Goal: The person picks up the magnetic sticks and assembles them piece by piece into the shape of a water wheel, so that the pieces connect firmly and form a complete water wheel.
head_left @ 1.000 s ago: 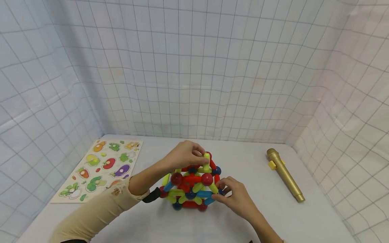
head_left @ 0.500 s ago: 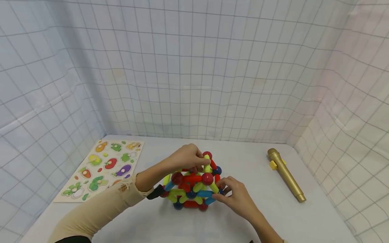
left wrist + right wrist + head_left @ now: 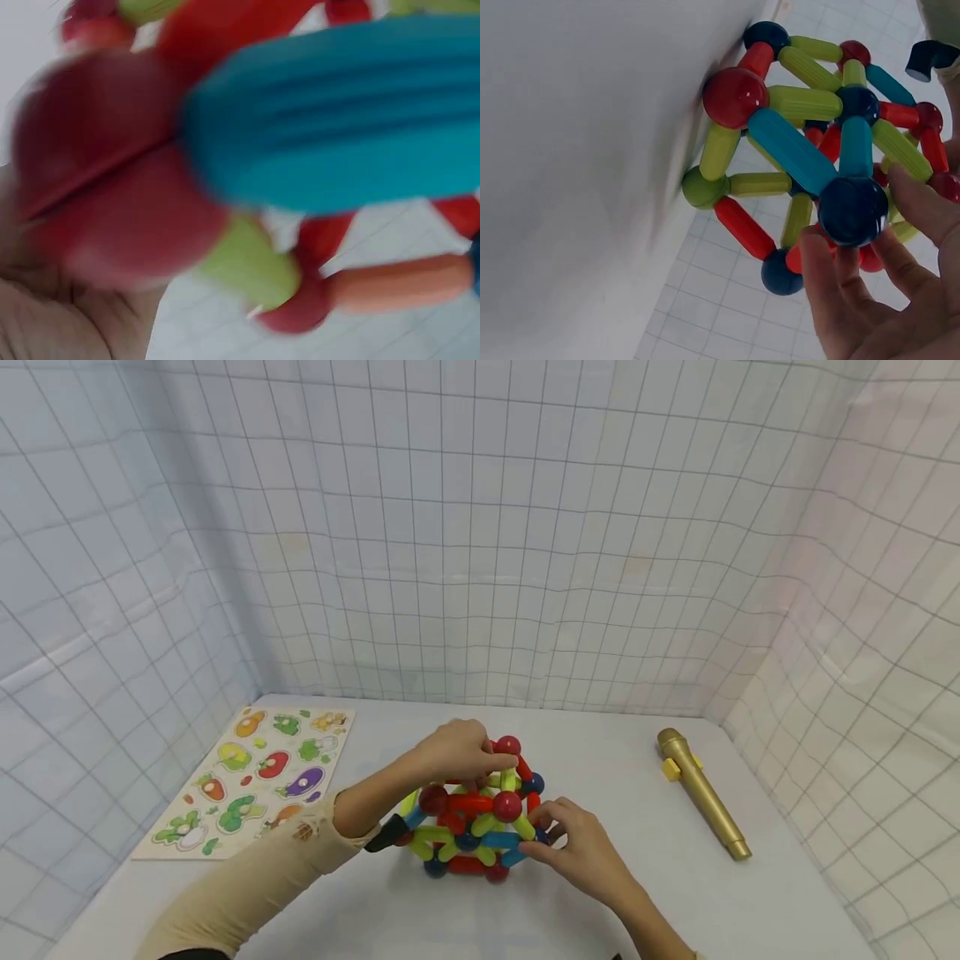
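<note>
A ball-and-rod magnetic construction (image 3: 468,804) stands on the white table, built from red and dark blue balls joined by red, blue and yellow-green rods. Over its top, my left hand (image 3: 461,752) pinches an upright yellow-green rod (image 3: 508,779); its fingertips are partly hidden behind the frame. At the right side, my right hand (image 3: 583,850) holds the construction by a dark blue ball (image 3: 853,211), with fingers and thumb around it in the right wrist view. A large red ball (image 3: 112,172) and a blue rod (image 3: 337,112) fill the left wrist view, beside the palm.
A vegetable puzzle board (image 3: 251,777) lies at the left of the table. On the right is a gold toy microphone (image 3: 703,793) with yellow parts. Grid-patterned white cloth (image 3: 480,543) hangs around the back and sides.
My left hand has sunk slightly with the yellow-green rod, bringing it lower into the construction. The right hand keeps its hold on the side.
</note>
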A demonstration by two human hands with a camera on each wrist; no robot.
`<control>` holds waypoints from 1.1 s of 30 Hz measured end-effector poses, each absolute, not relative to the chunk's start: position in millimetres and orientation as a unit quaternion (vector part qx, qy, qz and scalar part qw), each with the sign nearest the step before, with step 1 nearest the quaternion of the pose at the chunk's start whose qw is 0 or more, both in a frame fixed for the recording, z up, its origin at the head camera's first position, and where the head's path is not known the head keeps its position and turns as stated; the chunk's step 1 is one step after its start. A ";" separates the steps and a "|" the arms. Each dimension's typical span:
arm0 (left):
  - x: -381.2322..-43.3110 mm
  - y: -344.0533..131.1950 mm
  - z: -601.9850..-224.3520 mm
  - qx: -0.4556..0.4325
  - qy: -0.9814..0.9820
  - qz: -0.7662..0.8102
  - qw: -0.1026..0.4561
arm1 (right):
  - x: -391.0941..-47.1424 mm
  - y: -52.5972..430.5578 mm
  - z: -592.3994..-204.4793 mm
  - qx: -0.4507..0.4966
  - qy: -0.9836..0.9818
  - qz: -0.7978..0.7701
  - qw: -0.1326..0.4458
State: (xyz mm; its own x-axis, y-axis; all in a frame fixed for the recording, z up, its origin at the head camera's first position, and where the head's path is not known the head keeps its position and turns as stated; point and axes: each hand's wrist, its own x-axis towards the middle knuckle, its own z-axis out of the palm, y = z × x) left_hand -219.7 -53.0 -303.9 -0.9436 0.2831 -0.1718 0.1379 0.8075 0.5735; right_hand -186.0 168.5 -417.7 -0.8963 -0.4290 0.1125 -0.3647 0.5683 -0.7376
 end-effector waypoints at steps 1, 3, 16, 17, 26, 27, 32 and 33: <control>-215.3 -58.2 -302.3 0.106 0.945 0.296 0.088 | -186.0 170.0 -415.9 -0.213 0.888 -0.405 0.036; -206.9 -71.8 -304.8 0.080 0.939 0.333 -0.009 | -187.7 173.0 -412.2 -0.185 0.894 -0.409 0.012; -204.8 -101.0 -433.0 0.123 0.840 0.526 -0.044 | -219.7 142.7 -436.2 -0.215 0.805 -0.553 -0.008; -204.3 -97.4 -435.3 0.125 0.840 0.526 -0.040 | -220.6 141.5 -438.1 -0.216 0.798 -0.562 -0.004; -204.7 -87.3 -432.8 0.109 0.853 0.507 -0.052 | -223.6 136.4 -440.9 -0.245 0.763 -0.598 -0.001; -204.9 -88.1 -432.0 0.110 0.855 0.505 -0.050 | -223.4 136.3 -440.3 -0.243 0.764 -0.598 0.000; -201.8 -101.7 -424.2 0.117 0.890 0.438 -0.047 | -222.9 145.7 -433.4 -0.236 0.799 -0.552 0.011; -199.2 -107.1 -422.5 0.111 0.907 0.401 -0.056 | -222.2 150.9 -431.4 -0.230 0.820 -0.525 0.011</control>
